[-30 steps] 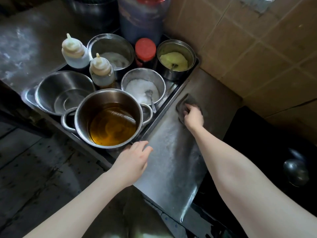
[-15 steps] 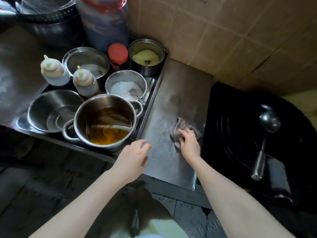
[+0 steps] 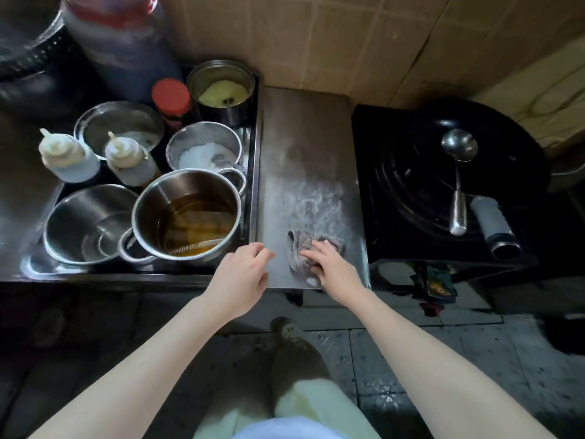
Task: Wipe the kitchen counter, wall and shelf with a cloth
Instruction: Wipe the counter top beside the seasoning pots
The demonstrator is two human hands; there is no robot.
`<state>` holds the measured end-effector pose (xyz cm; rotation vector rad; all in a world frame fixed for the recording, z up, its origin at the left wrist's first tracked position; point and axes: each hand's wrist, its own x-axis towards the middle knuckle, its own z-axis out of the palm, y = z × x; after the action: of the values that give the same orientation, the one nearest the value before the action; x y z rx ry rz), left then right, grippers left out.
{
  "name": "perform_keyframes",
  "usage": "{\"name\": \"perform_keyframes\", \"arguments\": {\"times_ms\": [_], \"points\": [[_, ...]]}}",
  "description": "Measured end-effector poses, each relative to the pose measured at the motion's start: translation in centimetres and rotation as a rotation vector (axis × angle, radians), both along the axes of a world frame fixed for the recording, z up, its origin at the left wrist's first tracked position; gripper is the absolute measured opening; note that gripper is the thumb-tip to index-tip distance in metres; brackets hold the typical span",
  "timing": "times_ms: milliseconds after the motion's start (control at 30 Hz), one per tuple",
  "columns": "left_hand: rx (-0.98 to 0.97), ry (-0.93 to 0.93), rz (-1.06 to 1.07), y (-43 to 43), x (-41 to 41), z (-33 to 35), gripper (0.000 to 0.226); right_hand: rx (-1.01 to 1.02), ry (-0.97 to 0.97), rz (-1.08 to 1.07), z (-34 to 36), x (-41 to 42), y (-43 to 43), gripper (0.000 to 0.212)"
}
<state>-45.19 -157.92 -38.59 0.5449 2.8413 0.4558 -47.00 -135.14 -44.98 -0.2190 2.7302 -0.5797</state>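
A crumpled grey cloth (image 3: 299,251) lies near the front edge of the steel counter (image 3: 304,147). My right hand (image 3: 332,267) presses down on the cloth with its fingers spread over it. Wet smear marks show on the counter just behind the cloth. My left hand (image 3: 240,277) hovers at the counter's front left corner, fingers loosely curled and holding nothing, close to the oil pot. The tan tiled wall (image 3: 348,42) rises behind the counter.
A tray (image 3: 253,160) left of the counter holds a pot of oil (image 3: 190,217), steel bowls, two squeeze bottles (image 3: 66,156) and a red-capped jar (image 3: 171,96). A black stove with a wok (image 3: 443,185) and ladle (image 3: 459,172) stands on the right.
My right hand has dragged the cloth from the back of the counter toward the front edge. The left hand stayed near the front left corner. The camera view tilted downward.
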Motion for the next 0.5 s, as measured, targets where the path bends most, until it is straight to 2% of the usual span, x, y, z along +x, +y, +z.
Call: {"name": "perform_keyframes", "arguments": {"times_ms": [167,267,400,500], "points": [[-0.031,-0.002,-0.06,-0.2,0.8,-0.7,0.035,-0.059,-0.01,-0.226,-0.2,1.4,0.5,0.044],[-0.038,-0.01,-0.087,-0.1,1.3,-0.9,0.036,0.039,0.016,-0.204,-0.1,1.5,0.4,0.054],[-0.058,0.004,-0.137,0.4,1.6,-0.6,0.036,0.174,0.044,-0.156,0.5,1.2,0.5,0.083],[-0.073,0.0,-0.169,0.8,1.6,-0.1,0.036,0.202,0.055,-0.141,0.8,1.0,0.8,0.086]]}}
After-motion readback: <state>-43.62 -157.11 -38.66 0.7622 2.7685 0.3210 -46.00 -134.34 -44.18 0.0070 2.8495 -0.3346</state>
